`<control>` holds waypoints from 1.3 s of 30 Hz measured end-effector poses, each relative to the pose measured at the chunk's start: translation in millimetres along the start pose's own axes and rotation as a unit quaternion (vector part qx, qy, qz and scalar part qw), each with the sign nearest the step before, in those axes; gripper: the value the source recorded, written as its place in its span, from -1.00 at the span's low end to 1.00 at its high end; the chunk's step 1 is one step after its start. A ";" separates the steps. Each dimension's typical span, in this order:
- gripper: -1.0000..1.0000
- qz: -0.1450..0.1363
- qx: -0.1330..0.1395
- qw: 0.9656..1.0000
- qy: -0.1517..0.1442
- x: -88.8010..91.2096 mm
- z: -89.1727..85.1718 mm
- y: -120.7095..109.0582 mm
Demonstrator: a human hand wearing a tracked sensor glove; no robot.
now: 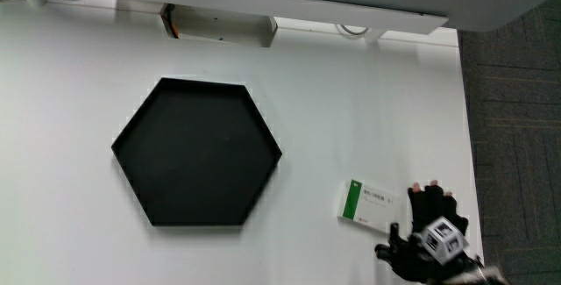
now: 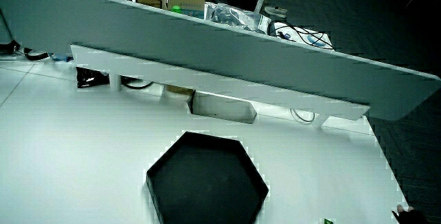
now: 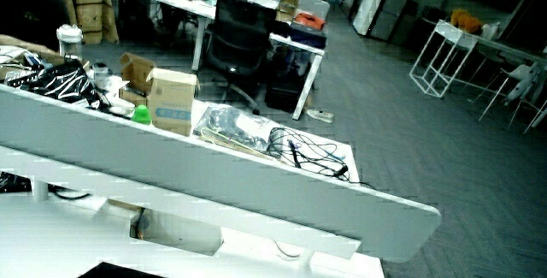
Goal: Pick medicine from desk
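Note:
The medicine box [image 1: 369, 204], white with a green stripe at one end, lies flat on the white table [image 1: 351, 118] near the table's edge. The hand [image 1: 428, 217] in its black glove rests beside the box, slightly nearer to the person, with the patterned cube [image 1: 443, 238] on its back. Its fingers [image 1: 432, 190] are spread and hold nothing; the thumb points toward the box without touching it. In a side view only a green corner of the box [image 2: 328, 220] shows.
A black hexagonal tray [image 1: 197, 153] [image 2: 207, 182] sits mid-table, farther from the hand than the box. A low grey partition [image 2: 241, 65] [image 3: 214, 180] runs along the table, with a small white fixture [image 1: 219, 27] and cables under it. Dark carpet [image 1: 517, 127] borders the table's edge.

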 end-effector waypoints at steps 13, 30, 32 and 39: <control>0.00 0.010 -0.098 0.995 -0.021 -1.0 3.1 26.6; 1.00 -0.051 -0.025 0.991 -0.121 -19.9 4.0 30.1; 1.00 -0.050 -0.027 0.992 -0.115 -17.8 1.8 28.5; 1.00 -0.048 0.013 0.993 -0.103 -16.7 11.2 15.1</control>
